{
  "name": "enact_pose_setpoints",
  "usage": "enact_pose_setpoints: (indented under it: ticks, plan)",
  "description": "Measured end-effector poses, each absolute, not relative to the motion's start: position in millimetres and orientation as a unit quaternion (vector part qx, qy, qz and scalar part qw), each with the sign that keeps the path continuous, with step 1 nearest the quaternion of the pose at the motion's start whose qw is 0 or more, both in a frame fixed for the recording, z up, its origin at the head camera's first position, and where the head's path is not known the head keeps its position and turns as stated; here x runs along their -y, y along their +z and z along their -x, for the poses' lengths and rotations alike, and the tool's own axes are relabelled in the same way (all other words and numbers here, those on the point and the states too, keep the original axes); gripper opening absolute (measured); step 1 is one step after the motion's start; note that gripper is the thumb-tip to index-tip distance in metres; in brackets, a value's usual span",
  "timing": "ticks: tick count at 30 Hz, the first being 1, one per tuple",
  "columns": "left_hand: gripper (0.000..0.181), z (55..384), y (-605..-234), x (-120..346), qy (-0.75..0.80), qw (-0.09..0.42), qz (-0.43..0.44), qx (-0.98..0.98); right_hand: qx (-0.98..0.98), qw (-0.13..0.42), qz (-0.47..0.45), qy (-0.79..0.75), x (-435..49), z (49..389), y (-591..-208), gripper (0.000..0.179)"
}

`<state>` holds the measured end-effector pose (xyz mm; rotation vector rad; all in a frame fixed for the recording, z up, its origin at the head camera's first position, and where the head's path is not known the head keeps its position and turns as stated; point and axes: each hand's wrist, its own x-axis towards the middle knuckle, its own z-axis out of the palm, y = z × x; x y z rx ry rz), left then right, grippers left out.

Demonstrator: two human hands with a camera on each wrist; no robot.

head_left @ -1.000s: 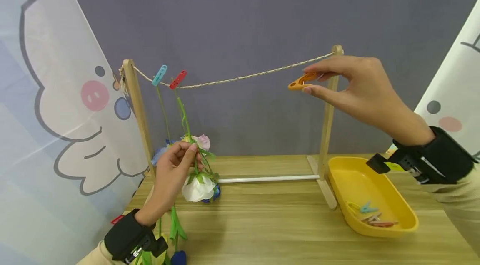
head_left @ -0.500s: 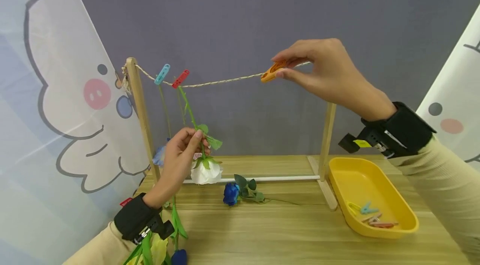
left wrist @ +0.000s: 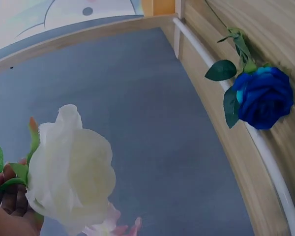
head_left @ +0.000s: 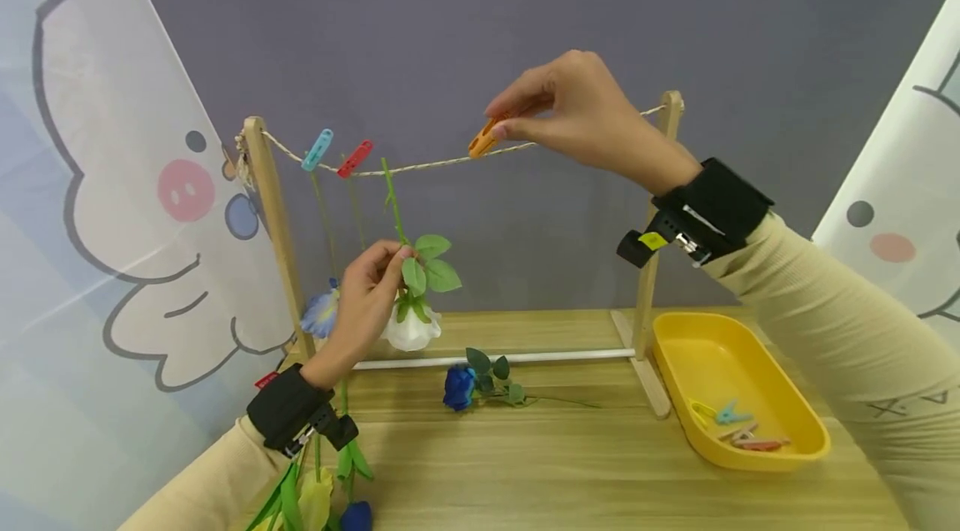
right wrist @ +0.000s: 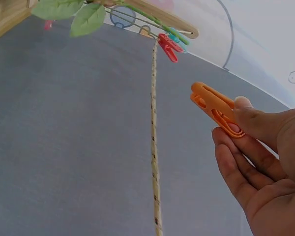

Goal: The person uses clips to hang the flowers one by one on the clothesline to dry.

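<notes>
My left hand [head_left: 370, 291] pinches the green stem of a white artificial rose [head_left: 412, 328], which hangs bloom down with its stem end close to the rope [head_left: 442, 162]. In the left wrist view the white bloom [left wrist: 73, 172] is large beside the fingers. My right hand [head_left: 573, 110] holds an orange clothespin [head_left: 484, 139] between thumb and fingers. The right wrist view shows that clothespin [right wrist: 216, 109] apart from the rope [right wrist: 154, 137]. A light-blue clothespin [head_left: 318, 150] and a red clothespin [head_left: 355, 158] sit on the rope at left, with stems hanging below them.
Wooden posts [head_left: 273, 231] carry the rope, and a white rod [head_left: 555, 357] joins them low down. A blue rose [head_left: 459, 387] lies on the table beside the rod. At right stands a yellow tray [head_left: 720, 348] with several clothespins. Yellow flowers [head_left: 315, 499] are at front left.
My right hand has moved left along the rope with the orange clothespin. My left hand has raised the white rose and shifted it right; the blue rose on the table has come into view.
</notes>
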<state>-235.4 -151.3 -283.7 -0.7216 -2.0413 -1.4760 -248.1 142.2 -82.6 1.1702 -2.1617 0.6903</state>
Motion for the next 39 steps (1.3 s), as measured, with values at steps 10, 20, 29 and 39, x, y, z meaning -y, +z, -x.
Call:
enact_pose_setpoints:
  ticks: [10, 20, 29, 39]
  plan:
    - [0.026, 251.0, -286.1, 158.4, -0.535, 0.255, 0.229, 0.772, 0.808, 0.242, -0.441, 0.308, -101.6, 270.3, -85.6, 0.013]
    - [0.028, 255.7, -284.0, 166.7, -0.539, 0.251, 0.205, 0.778, 0.798, 0.248, -0.455, 0.308, -61.2, 287.0, -89.7, 0.010]
    - [0.029, 259.6, -286.5, 164.7, -0.546, 0.240, 0.199, 0.778, 0.815, 0.210, -0.428, 0.329, -45.6, 295.3, -91.2, 0.011]
    - [0.028, 263.1, -285.8, 166.6, -0.519, 0.245, 0.197, 0.795, 0.829, 0.179, -0.406, 0.341, -35.1, 304.2, -94.1, 0.012]
